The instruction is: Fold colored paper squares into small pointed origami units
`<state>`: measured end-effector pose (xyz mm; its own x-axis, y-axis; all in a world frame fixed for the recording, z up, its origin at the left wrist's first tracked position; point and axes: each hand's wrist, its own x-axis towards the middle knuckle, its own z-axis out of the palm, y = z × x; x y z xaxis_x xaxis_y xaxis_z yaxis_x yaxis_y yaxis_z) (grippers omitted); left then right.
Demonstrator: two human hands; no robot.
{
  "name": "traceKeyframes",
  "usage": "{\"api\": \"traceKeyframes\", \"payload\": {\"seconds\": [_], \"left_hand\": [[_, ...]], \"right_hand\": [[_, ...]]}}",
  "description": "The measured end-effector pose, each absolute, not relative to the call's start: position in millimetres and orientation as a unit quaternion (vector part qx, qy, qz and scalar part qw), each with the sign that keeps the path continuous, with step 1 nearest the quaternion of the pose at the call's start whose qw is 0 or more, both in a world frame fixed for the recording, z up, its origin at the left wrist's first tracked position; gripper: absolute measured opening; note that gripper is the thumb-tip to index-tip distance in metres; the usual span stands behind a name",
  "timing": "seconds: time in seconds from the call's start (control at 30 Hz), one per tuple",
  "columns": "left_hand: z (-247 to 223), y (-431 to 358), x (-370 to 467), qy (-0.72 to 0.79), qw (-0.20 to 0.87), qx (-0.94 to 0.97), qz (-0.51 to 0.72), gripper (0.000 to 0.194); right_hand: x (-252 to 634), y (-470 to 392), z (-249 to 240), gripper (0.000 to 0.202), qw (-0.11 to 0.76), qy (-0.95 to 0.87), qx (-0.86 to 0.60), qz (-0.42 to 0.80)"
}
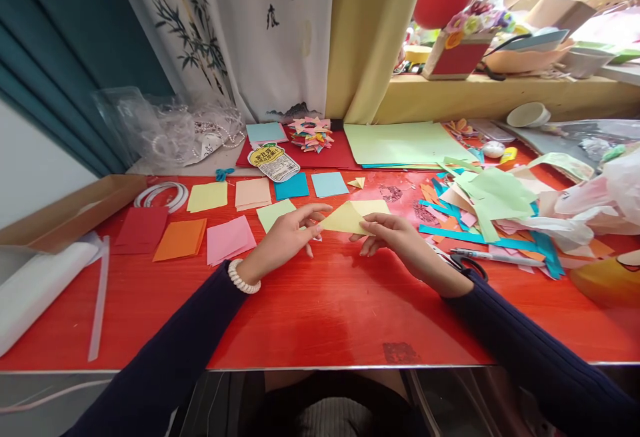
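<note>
A folded yellow paper (345,217) is held just above the red table, with a pointed peak on its upper edge. My left hand (287,234) pinches its left corner between thumb and fingers. At its lower right edge, my right hand (395,237) grips it the same way. Behind the paper, on the table, lies another pale yellow sheet (375,207), partly covered. A light green square (273,214) lies beside my left hand, and a small folded yellow piece (357,183) rests farther back.
Left of my hands lie pink (230,238), orange (180,240) and red paper stacks (141,229). Colored scraps (495,197), a pen (493,256) and black-handled scissors (469,265) are on the right. A long box (75,214) stands at the left.
</note>
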<state>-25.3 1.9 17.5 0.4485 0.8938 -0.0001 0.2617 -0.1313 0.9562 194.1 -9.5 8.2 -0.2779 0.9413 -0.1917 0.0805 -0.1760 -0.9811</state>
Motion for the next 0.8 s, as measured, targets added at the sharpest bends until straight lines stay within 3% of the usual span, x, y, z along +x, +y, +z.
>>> {"api": "traceKeyframes", "payload": {"seconds": [0.23, 0.5, 0.7, 0.8], "left_hand": [[16.2, 2.2, -25.2, 0.419, 0.495, 0.690, 0.323, 0.028], [20.8, 1.5, -24.2, 0.413, 0.483, 0.700, 0.326, 0.012], [23.7, -6.4, -18.5, 0.402, 0.502, 0.689, 0.335, 0.020], [20.2, -9.3, -16.1, 0.404, 0.495, 0.686, 0.349, 0.015]], "right_hand": [[192.7, -10.8, 8.3, 0.025, 0.368, -0.517, -0.481, 0.605], [191.5, -13.1, 11.7, 0.024, 0.302, -0.564, -0.445, 0.627], [185.8, -16.7, 11.6, 0.022, 0.286, -0.586, -0.409, 0.639], [184.1, -19.1, 10.9, 0.025, 0.285, -0.574, -0.422, 0.641]]}}
